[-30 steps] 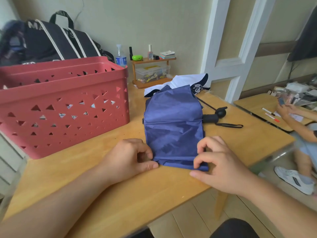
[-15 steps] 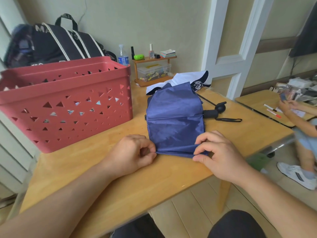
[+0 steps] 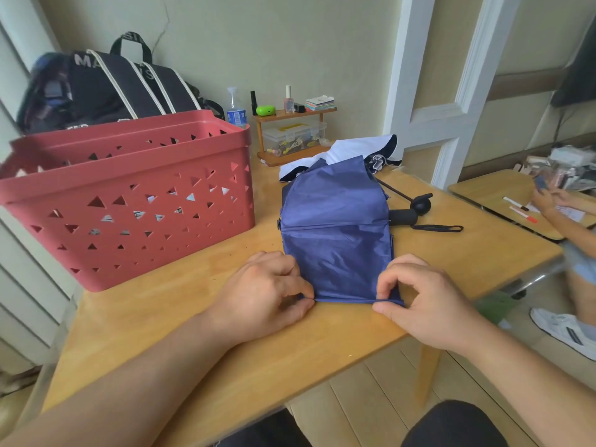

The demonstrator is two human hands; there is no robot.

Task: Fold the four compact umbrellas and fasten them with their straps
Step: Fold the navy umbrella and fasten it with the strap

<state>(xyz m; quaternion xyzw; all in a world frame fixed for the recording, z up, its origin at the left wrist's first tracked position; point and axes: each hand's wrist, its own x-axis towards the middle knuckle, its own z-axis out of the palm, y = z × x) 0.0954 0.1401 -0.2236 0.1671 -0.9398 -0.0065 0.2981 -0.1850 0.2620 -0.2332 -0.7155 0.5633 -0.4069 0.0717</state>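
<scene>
At far left, behind the basket: black bag (image 3: 106,88) with white piping; partial white lettering reads "MA…" and "S", rest cut off or blurred. Red basket (image 3: 129,201) with triangular cut-outs stands on the wooden table (image 3: 193,333), left of the grip; contents not legible through the holes, only pale scraps visible.

Left hand (image 3: 261,304): fingers curled, thumb and forefinger pinching the near left corner of the blue umbrella (image 3: 335,227). Canopy fabric lies flat on the table, stretching away from the grip toward the wall, near hem pulled straight between both hands. Right hand (image 3: 429,301): thumb and forefinger pinching the near right corner of the same hem, other fingers arched above it.

Beyond the grip, at the wall: water bottle (image 3: 235,108) with blue label, text unreadable; small wooden shelf (image 3: 290,137) carrying a green object, a nail polish bottle and stacked cards on top, and a clear plastic box (image 3: 293,138) below holding small mixed items. White umbrella (image 3: 361,150) with dark edging lies just behind the blue canopy.

Right of the grip and further back: black handle (image 3: 403,217) with wrist strap (image 3: 442,228). Far right: second table (image 3: 490,188), markers, another person's hands.
</scene>
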